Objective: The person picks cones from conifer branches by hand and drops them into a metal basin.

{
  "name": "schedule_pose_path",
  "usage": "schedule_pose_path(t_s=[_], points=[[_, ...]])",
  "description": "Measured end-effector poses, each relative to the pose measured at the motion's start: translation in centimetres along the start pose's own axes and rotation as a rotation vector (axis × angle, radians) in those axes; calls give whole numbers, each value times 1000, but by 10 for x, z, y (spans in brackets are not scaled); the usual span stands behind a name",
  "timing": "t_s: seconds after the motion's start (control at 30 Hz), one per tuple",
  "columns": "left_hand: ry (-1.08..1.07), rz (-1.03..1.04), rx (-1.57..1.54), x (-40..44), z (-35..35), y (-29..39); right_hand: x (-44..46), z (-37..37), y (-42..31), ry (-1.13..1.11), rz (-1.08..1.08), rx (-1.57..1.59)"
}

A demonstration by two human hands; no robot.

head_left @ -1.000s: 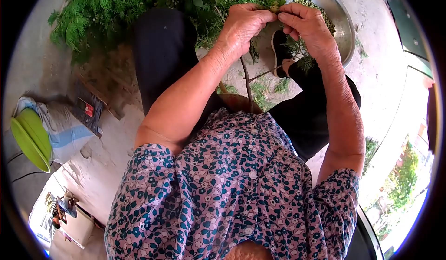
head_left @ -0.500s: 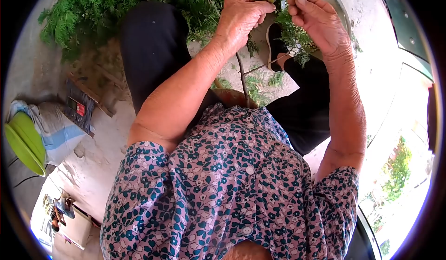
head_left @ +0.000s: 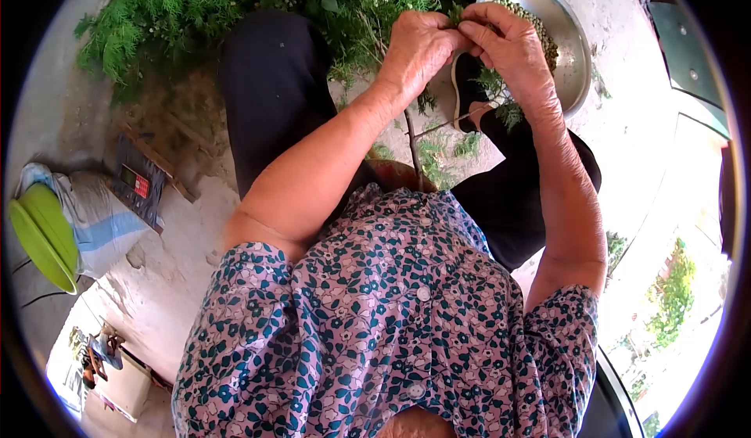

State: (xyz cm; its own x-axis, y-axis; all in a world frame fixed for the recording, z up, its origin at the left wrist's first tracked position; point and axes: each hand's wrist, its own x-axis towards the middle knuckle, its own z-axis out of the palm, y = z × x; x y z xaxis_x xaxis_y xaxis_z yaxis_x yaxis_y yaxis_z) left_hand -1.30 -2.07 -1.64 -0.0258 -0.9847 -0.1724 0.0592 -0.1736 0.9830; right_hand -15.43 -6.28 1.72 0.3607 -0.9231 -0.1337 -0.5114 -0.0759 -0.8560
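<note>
My left hand is closed in a pinch on a green evergreen sprig, whose tip shows just above the fingers. Against it, the fingertips of my right hand are pressed together; what they pinch is mostly hidden. A thin brown branch runs down between the knees from below my left hand, with a leafy side twig under my right wrist. Behind my right hand stands a metal basin with many small greenish-brown pieces, perhaps cones or seeds, in it.
A large heap of evergreen branches lies ahead and left. Scattered sprigs lie on the floor near a dark shoe. At left are a lime-green basin, a pale sack and a red calculator-like device.
My right hand has moved left and slightly down to meet my left hand at the sprig. More of the basin and its contents now shows.
</note>
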Motion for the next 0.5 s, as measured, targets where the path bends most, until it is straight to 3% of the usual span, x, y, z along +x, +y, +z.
schedule_pose_path(t_s=[0.03, 0.1, 0.17, 0.23, 0.33, 0.5], points=[[26, 600, 576, 2, -2, -10, 1, 3, 2, 39, -34, -71], [14, 334, 179, 0, 0, -15, -4, 4, -3, 10, 118, 70], [25, 403, 316, -1, -3, -9, -8, 2, 1, -4, 249, 560], [4, -58, -216, -5, -4, -3, -8, -2, 17, 15, 254, 955], [31, -108, -263, -6, 0, 1, -13, -6, 20, 132, 240, 1100], [53, -123, -337, -7, -1, -1, -18, -7, 21, 126, 239, 1113]])
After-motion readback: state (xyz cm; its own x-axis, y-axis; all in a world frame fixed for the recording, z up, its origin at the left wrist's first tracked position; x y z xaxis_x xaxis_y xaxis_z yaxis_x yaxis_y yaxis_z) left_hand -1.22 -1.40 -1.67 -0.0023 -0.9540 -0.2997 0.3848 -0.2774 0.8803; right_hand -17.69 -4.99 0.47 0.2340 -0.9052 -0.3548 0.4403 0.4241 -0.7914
